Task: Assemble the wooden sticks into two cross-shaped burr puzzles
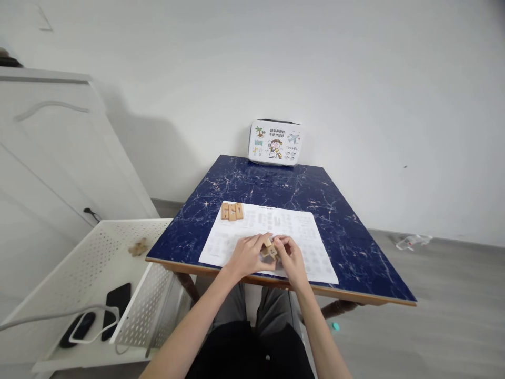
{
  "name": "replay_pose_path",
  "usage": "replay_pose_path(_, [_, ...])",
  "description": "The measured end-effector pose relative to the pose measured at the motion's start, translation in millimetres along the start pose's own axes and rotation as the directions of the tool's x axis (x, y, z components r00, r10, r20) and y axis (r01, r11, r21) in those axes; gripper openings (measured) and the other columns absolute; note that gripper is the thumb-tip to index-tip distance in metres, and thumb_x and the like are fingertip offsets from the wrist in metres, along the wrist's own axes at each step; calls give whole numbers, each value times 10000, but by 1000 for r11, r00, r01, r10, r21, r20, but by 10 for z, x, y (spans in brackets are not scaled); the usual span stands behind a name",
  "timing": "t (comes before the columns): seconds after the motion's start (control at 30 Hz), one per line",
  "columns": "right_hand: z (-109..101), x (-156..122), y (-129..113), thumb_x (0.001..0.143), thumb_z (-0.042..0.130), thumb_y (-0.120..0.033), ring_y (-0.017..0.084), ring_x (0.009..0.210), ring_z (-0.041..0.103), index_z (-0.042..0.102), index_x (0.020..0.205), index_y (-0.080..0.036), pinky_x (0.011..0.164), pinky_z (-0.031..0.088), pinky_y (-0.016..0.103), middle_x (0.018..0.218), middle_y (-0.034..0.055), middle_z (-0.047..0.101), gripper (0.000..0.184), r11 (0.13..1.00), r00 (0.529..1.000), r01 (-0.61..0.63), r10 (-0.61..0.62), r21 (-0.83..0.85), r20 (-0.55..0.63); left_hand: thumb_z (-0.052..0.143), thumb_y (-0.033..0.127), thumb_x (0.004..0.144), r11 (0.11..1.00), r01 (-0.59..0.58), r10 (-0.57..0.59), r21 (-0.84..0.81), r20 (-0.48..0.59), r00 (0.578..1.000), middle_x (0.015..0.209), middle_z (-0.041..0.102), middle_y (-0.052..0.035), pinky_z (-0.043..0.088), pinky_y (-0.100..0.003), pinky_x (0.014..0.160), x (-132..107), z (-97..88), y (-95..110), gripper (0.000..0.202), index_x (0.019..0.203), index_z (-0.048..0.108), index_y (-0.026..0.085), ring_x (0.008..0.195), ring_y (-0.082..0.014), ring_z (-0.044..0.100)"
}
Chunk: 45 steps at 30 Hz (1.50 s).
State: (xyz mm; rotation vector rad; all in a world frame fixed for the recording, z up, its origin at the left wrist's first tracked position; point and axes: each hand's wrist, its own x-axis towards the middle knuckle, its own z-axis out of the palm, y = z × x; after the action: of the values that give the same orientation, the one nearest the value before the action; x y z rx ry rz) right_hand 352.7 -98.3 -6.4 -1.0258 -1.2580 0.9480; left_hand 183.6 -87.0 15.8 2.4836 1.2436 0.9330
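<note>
Both hands are meeting right in the middle here. The left hand and the right hand are both curling their fingers around a little cluster of wooden pieces, gripping it from either side, so neither hand is open. The cluster is sitting just above a printed sheet, near the front edge of the surface, which is looking like dark blue marble. I can't tell how many pieces are in there, since the fingers are covering most of it.

Up at the far left corner of the sheet, three wooden blocks are lying side by side, touching each other and well apart from the hands. At the back edge of the surface, a white box with cartoon prints is standing against the wall.

Off to the left, a white perforated cart is holding a few more wooden bits and a black phone. A clear plastic wrapper is lying on the floor at right.
</note>
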Motion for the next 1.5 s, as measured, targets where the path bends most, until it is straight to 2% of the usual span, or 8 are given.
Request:
replay_pose_path(0.4, [13,35,29,919,654,-642,284,1040,719,630,828,-213,927,567,418,1129,135,755,440,998,999,-42,43,-51,1,771,373,765,998,57,-58,24,46,997,1167,769,-84,554,-374,845,7,-9,-29,768,1468,501,228,996,-316,752])
replay_pose_path(0.63, [-267,380,-117,835,712,-689,285,938,742,618,751,-218,811,581,372,1052,138,790,488,961,999,-43,43,-273,-4,820,497,753,988,140,-133,-62,107,985,1036,773,-15,521,-296,680,11,-23,-99,998,1584,338,229,692,-202,711])
replay_pose_path(0.73, [-544,687,-99,779,724,-722,306,917,725,606,733,-222,815,547,387,1018,163,783,516,903,990,-74,15,-423,-143,784,431,805,981,165,-153,-107,114,982,1013,763,12,516,-270,684,17,-14,-117,884,1557,368,225,651,-156,676])
replay_pose_path(0.87, [-890,1043,24,727,691,-756,343,880,690,575,701,-228,846,502,450,926,191,759,541,814,946,-168,-25,-555,-322,716,356,860,971,191,-175,-143,114,978,902,764,38,518,-260,722,22,2,-117,546,1372,576,229,680,-150,684])
replay_pose_path(1.0, [-1063,1159,100,772,610,-742,362,872,669,564,727,-229,845,500,485,816,181,715,517,774,911,-218,-58,-595,-409,692,336,873,964,211,-196,-164,105,975,887,781,34,524,-259,736,16,0,-101,421,1280,652,236,706,-156,700])
replay_pose_path(1.2, [-925,807,15,870,589,-561,389,1247,526,579,1067,-169,1052,414,538,1259,254,599,439,781,892,-70,-230,-621,-390,667,314,888,954,229,-217,-192,86,972,875,787,24,527,-259,738,17,2,-99,319,1196,715,247,713,-163,704])
replay_pose_path(1.33, [-684,404,-31,917,585,-505,287,970,666,633,967,-207,901,528,428,1049,130,704,306,842,972,22,-143,-540,-184,643,298,903,947,239,-228,-217,75,971,841,774,23,518,-251,713,27,8,-108,262,1142,739,245,692,-156,693])
replay_pose_path(1.5, [-447,13,-31,989,544,-561,222,709,672,633,930,-219,676,546,338,818,61,728,358,918,1000,-4,-1,-397,-12,602,299,938,937,257,-250,-236,59,966,837,761,10,504,-245,683,41,0,-114,243,1123,744,229,684,-151,684])
